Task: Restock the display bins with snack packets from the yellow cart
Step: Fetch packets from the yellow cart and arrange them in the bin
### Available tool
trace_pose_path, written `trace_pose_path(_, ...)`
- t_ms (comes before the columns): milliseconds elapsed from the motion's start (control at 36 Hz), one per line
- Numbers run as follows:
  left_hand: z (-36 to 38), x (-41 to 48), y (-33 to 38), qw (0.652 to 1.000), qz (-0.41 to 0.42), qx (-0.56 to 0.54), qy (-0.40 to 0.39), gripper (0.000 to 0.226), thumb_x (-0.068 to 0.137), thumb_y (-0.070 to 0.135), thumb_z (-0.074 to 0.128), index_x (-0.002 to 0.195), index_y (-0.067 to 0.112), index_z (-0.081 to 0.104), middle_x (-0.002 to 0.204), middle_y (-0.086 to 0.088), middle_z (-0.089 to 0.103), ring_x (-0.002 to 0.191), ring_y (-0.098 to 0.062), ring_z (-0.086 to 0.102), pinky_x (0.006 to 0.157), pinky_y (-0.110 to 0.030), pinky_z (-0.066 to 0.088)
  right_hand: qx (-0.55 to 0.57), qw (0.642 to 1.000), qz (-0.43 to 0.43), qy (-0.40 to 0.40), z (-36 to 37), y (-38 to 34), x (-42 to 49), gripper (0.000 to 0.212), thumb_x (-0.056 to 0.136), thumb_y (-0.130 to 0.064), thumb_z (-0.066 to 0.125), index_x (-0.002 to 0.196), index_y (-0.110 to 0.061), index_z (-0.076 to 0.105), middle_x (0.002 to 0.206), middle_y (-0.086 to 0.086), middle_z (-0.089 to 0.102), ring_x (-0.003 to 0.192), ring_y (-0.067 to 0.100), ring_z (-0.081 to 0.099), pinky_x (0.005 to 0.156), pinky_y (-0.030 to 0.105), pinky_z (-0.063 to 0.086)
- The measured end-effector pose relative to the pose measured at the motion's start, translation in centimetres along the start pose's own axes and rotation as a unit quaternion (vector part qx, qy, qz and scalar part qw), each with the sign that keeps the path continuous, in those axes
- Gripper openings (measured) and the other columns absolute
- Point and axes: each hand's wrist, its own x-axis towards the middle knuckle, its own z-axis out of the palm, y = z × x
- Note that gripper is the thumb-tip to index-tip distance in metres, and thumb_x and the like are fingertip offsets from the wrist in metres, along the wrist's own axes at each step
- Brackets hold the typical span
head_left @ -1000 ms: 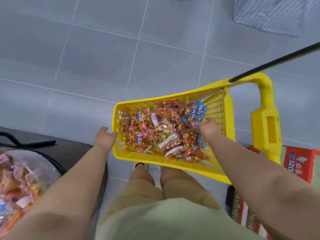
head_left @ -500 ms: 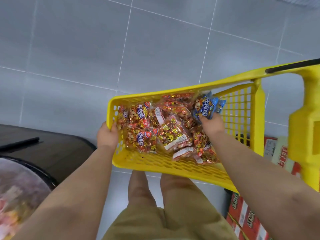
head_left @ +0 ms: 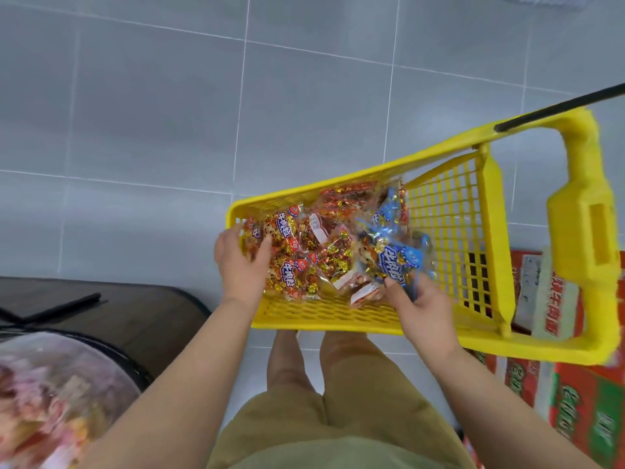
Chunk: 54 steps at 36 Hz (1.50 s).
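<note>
Head: snack packets (head_left: 304,252) in yellow cart (head_left: 324,319)

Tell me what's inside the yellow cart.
Mostly red snack packets piled at its left end, a blue snack packet on top, pinched by the right hand. The pile hides the yellow cart's floor beneath.

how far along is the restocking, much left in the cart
Done: the display bin at lower left already holds packets, though blurred. In hand: the right hand pinches a blue packet; the left hand is on the red packets, grip unclear. Left: the yellow cart holds a pile.
</note>
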Motion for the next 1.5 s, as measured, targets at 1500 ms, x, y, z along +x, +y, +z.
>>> trace_pose_path(1500, 1.2, -2.8, 4.1, 0.828, -0.279, -0.352, -0.336, 0.055, 0.067, 0.009, 0.078, 0.118, 0.012, 0.057, 0.110, -0.009, 0.068, 0.107, -0.029, 0.062, 0.094, -0.047, 0.049, 0.106, 0.971, 0.068, -0.202, 3.9, -1.6, 8.1, 0.028, 0.079, -0.038, 0.072, 0.082, -0.011, 0.064, 0.065, -0.009, 0.058, 0.050, 0.011, 0.042, 0.047, 0.022, 0.035)
